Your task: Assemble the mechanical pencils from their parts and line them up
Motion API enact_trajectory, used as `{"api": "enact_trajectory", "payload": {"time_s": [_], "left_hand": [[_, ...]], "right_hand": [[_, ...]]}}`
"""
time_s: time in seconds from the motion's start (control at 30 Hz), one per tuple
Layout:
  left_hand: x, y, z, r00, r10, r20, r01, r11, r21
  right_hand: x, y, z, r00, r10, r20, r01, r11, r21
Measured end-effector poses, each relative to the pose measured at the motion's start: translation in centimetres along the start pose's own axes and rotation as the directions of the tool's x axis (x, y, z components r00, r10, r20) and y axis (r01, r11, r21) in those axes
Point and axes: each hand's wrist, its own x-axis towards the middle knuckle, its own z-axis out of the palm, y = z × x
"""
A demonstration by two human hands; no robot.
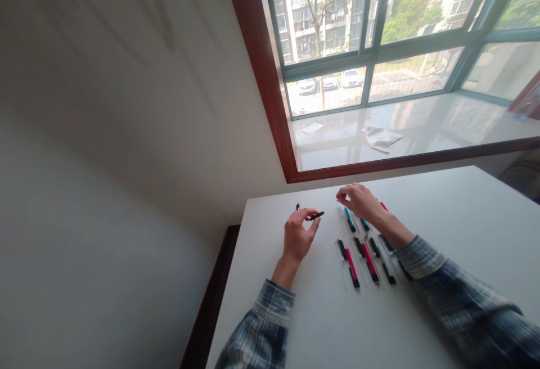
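My left hand [297, 235] pinches a thin black pen [316, 216] with a red end, held just above the white table [442, 234]. My right hand [358, 199] hovers with curled fingers over the far end of a row of pens. A teal pen [350, 219] lies right below its fingertips, a second teal one [365, 224] beside it. Nearer to me lie red-and-black pens [351, 263] [370, 263] and black ones [388, 274], each in a clear sleeve, side by side. Whether the right fingers grip anything is unclear.
A wide window sill [422, 133] behind the table holds a folded cloth [382, 137] and a small paper [312, 128]. A dark red frame [270, 88] borders it. A plain wall is to the left, and the table's left edge [230, 279] drops to the floor.
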Motion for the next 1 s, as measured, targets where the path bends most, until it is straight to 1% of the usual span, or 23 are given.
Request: {"api": "enact_trajectory", "payload": {"time_s": [0.07, 0.1, 0.2, 0.27, 0.3, 0.4, 0.63, 1.0], "left_hand": [[0.1, -0.1, -0.1, 1.000, -0.019, -0.020, 0.019, 1.000, 0.003], [0.1, -0.2, -0.1, 0.999, -0.029, -0.031, 0.029, 1.000, -0.002], [0.2, -0.2, -0.2, 0.997, -0.054, -0.059, 0.052, 0.998, -0.034], [0.3, -0.3, -0.3, 0.996, -0.060, -0.068, 0.056, 0.997, -0.051], [0.3, -0.2, -0.3, 0.996, -0.060, -0.071, 0.056, 0.997, -0.055], [0.3, -0.2, -0.4, 0.996, -0.056, -0.073, 0.052, 0.997, -0.058], [0.4, 0.1, -0.5, 0.996, -0.047, -0.072, 0.044, 0.998, -0.051], [0.5, -0.2, -0.3, 0.997, -0.049, -0.065, 0.045, 0.997, -0.071]], "right_hand": [[0.2, -0.8, -0.5, 0.999, 0.005, -0.042, 0.002, 0.988, 0.154], [0.3, -1.2, -0.7, 0.999, 0.003, -0.046, 0.009, 0.968, 0.249], [0.5, -2.5, -0.9, 1.000, -0.022, 0.017, 0.010, 0.850, 0.527], [0.5, -3.0, -0.9, 0.997, -0.035, 0.063, -0.013, 0.772, 0.635], [0.5, -3.2, -0.8, 0.996, -0.040, 0.081, -0.024, 0.747, 0.664], [0.5, -3.4, -0.7, 0.992, -0.043, 0.116, -0.049, 0.725, 0.687], [0.3, -3.5, -0.6, 0.989, -0.065, 0.133, -0.035, 0.770, 0.637], [0.5, -3.1, -0.1, 0.987, -0.089, 0.133, -0.015, 0.778, 0.628]]}}
